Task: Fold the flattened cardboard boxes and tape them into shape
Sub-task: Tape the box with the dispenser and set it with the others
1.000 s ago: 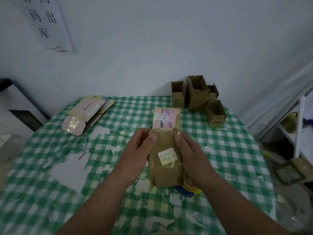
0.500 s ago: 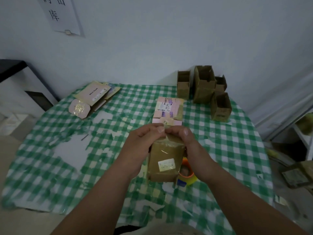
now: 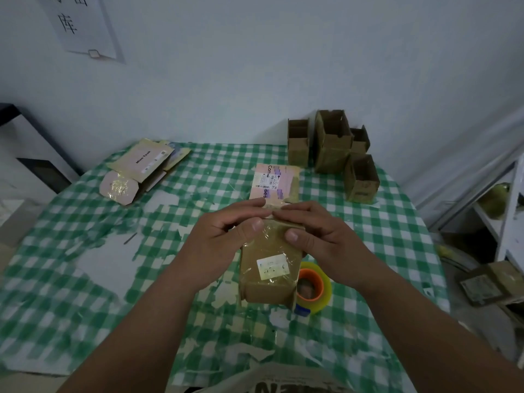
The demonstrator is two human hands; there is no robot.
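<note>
Both hands grip a folded cardboard box above the middle of the table.

The left hand (image 3: 224, 239) and right hand (image 3: 320, 239) pinch the tape-covered top of the cardboard box (image 3: 269, 268), thumbs on its near face. A tape roll (image 3: 313, 287) lies just right of it on the checked tablecloth (image 3: 85, 279); four assembled boxes (image 3: 331, 143) stand at the far right corner, flattened boxes (image 3: 141, 168) at the far left.

A green checked tablecloth (image 3: 382, 242), worn through to white in patches, covers the table. On the far wall at left hangs a paper sign (image 3: 82, 24) with dark characters. A white shelf (image 3: 507, 222) stands at the right edge, and a dark-topped cabinet (image 3: 25, 148) stands far left.
</note>
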